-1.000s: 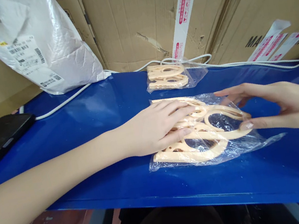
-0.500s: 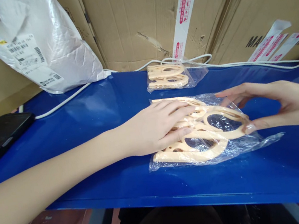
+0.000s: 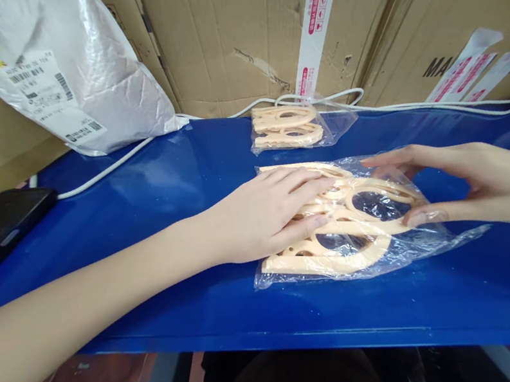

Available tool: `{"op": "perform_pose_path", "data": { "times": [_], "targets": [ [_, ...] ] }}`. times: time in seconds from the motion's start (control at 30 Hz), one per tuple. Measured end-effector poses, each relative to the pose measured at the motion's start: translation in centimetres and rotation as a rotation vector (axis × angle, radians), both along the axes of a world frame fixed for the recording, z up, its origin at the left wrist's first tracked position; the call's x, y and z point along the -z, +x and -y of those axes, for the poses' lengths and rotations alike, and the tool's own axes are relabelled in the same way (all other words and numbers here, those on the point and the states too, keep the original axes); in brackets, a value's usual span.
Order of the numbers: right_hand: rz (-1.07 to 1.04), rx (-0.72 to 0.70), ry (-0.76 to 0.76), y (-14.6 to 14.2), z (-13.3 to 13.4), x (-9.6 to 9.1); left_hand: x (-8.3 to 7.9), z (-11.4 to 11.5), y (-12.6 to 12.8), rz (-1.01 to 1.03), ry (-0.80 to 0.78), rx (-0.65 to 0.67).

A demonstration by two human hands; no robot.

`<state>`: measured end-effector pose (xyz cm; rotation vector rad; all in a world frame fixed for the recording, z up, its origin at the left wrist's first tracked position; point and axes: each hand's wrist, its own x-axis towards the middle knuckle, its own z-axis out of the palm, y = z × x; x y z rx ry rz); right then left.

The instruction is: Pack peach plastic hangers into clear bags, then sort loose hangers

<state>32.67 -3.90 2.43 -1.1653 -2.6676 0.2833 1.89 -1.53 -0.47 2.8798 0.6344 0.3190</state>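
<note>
**Right hand (image 3: 473, 180) edges over clear plastic bag (image 3: 409, 251) of beige looped pieces (image 3: 363, 225)**

Its grip spans wide, thumb farther in, any pinch unclear. The left hand (image 3: 259, 216) stays flat opposite, so both ends are covered on the glossy blue bench (image 3: 206, 310).

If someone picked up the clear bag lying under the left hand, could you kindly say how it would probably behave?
The clear bag would probably flop at its edges, where the film is see-through and creased. The tan pieces inside would likely hold their curved shape but might shift, being several separate parts. The film's shine suggests it could be slippery.
</note>
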Motion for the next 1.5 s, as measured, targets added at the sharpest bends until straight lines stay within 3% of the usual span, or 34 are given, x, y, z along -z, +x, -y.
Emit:
{"op": "perform_pose_path", "data": {
  "times": [0.3, 0.87, 1.23, 1.5],
  "targets": [
    [-0.018, -0.057, 0.046, -0.8, 0.0, 0.2, 0.0, 0.0, -0.1, 0.007, 0.005, 0.006],
    [-0.082, -0.020, 0.004, 1.1, -0.3, -0.6, -0.2, 0.2, 0.0, -0.016, 0.009, -0.007],
    [-0.130, -0.003, -0.019, -0.5, 0.2, 0.0, 0.0, 0.1, 0.0, 0.011, 0.009, 0.005],
    [-0.074, -0.012, 0.070, -1.0, 0.7, 0.1, -0.1, 0.1, 0.0, 0.014, -0.001, 0.015]
  ]
}}
